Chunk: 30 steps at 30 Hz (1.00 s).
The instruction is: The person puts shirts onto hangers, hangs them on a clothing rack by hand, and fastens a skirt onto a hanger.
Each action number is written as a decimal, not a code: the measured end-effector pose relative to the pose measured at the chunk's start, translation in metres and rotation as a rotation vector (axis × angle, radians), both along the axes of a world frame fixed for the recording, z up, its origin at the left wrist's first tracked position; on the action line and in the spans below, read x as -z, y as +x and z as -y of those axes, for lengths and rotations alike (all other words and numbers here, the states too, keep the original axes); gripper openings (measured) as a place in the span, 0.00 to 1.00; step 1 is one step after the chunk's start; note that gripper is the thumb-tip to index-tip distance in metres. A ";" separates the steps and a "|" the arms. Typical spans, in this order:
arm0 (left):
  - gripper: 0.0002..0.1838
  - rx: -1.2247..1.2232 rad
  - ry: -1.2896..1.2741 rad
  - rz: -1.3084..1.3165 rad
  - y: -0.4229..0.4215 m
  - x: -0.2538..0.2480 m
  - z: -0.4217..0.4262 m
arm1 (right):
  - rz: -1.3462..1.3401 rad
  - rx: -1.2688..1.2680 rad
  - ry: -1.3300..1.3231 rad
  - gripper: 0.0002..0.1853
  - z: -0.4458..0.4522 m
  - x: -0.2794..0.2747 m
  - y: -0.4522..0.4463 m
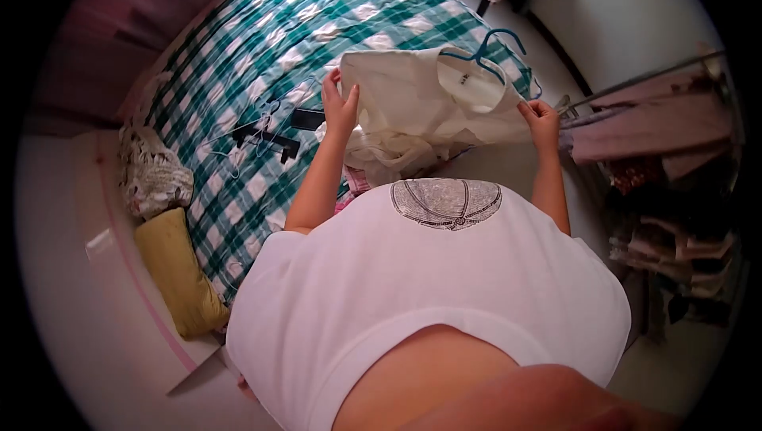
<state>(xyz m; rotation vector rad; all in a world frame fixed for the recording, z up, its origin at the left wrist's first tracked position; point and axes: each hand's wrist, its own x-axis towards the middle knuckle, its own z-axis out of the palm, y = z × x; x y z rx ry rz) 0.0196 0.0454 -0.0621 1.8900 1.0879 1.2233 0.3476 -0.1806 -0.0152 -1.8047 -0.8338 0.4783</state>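
Note:
A cream-white shirt (389,82) hangs spread between my two hands, its round neckline toward the upper right. A blue clothes hanger (482,51) sits inside the neck opening, with its hook sticking out above. My left hand (341,104) grips the shirt's left edge, thumb in front and some fingers hidden behind the cloth. At the opposite shoulder, my right hand (542,120) pinches the fabric between thumb and fingers. Below the shirt lies a heap of pale, sheer cloth (389,153), partly covered.
The bed has a green-and-white checked quilt (262,42). Loose hangers (266,136) lie on it, left of my left arm. A yellow cushion (178,272) and a bundled patterned cloth (155,173) rest along its left side. At right stands a rack with hanging clothes (651,129).

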 end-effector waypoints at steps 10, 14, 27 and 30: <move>0.13 0.244 0.586 -0.248 0.101 -0.069 0.078 | 0.235 0.194 -0.064 0.17 0.112 -0.029 0.016; 0.06 0.331 0.563 -0.178 0.149 -0.065 0.128 | 0.251 0.275 -0.012 0.17 0.190 -0.034 0.037; 0.05 0.869 0.472 0.046 0.335 -0.079 0.370 | 0.328 0.855 -0.152 0.13 0.498 -0.065 0.045; 0.05 1.015 0.465 0.017 0.364 -0.082 0.417 | 0.292 0.969 -0.205 0.16 0.552 -0.071 0.036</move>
